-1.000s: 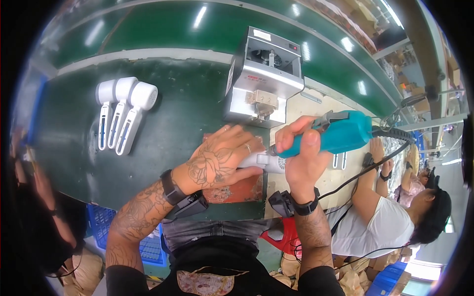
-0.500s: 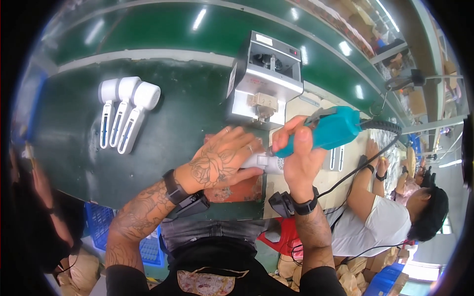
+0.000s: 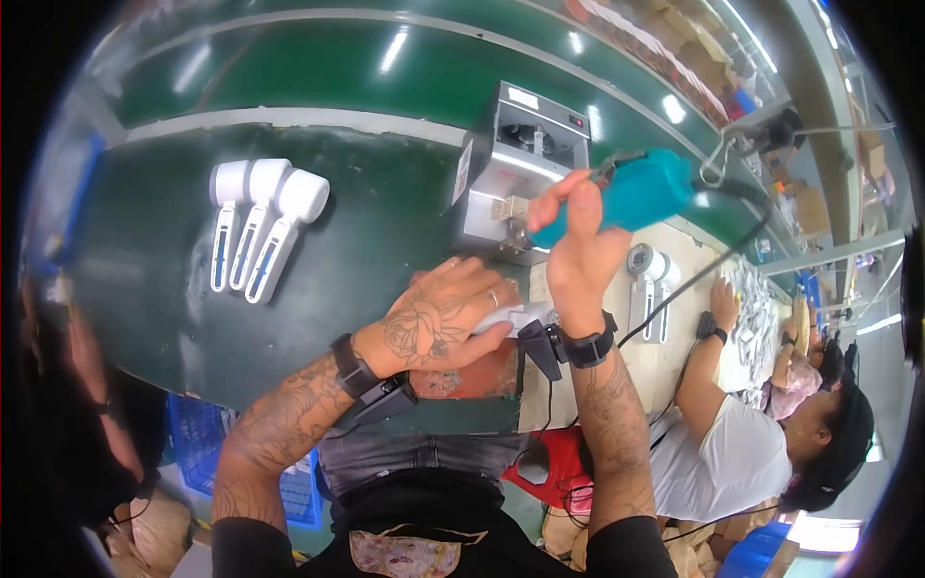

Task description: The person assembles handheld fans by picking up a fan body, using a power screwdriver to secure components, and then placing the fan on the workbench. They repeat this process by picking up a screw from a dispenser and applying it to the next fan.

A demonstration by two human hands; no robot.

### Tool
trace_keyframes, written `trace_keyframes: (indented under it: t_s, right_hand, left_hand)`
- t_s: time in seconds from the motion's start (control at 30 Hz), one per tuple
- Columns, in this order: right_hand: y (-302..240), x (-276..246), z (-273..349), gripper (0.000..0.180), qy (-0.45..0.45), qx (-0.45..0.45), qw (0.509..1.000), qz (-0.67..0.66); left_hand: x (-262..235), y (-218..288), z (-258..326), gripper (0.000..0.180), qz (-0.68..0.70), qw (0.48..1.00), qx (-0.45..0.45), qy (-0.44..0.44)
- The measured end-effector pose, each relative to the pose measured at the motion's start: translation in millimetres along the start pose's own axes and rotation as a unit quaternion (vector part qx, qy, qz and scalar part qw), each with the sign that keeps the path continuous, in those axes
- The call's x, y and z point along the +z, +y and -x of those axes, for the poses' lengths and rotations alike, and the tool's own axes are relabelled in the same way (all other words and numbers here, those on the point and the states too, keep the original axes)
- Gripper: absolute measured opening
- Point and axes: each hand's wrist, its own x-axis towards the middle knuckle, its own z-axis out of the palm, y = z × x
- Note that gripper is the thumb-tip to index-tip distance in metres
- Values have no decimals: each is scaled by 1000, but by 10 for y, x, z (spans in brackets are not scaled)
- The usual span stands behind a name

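Note:
My left hand [image 3: 438, 318] is closed over a white long-handled device with a round head [image 3: 513, 317], much like a shower head, and presses it onto a worn red-brown pad [image 3: 472, 376]. Most of its handle is hidden under my fingers. In my right hand [image 3: 584, 260] is a teal electric screwdriver [image 3: 641, 197], raised and tilted, its tip pointing to the left. That tip is at the front of a grey-and-black screw feeder [image 3: 496, 197]; whether they touch I cannot tell.
Three similar white devices [image 3: 252, 231] lie side by side on the green bench [image 3: 376, 193] at left. Two more [image 3: 650, 289] lie at right, beyond the screwdriver's black cable [image 3: 708, 270]. A co-worker in a white shirt [image 3: 727, 438] sits at right. A blue crate [image 3: 198, 443] stands below the bench.
My right hand has lifted the electric screwdriver away from the white device and up toward the screw feeder. My left hand stays on the device. The whole view has shifted slightly.

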Motion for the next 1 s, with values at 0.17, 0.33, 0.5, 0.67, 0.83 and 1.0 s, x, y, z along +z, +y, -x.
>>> trace_keyframes:
  t_s: [0.17,0.33,0.5,0.67,0.83,1.0]
  right_hand:
    - [-377,-72,282,42,49,66,996,-21]
    - [-545,-264,657,62,4,54,998,27]
    - [-436,-307,730,62,-11,63,998,12]
    - [-384,-328,736,59,-11,63,998,1]
    - [-343,-317,834,47,-4,64,998,8]
    - [-165,-343,972,30,-12,88,996,-23]
  left_hand:
    - [-25,-14,10,35,-23,1000,0,7]
    - [-38,-3,-12,36,10,1000,-14,-24]
    - [-66,-14,3,38,9,999,-27,-45]
    - [-65,-4,-45,38,18,998,-29,-49]
    - [-87,28,-86,38,9,999,-5,-45]
    - [-144,118,-96,36,3,999,-21,-46]
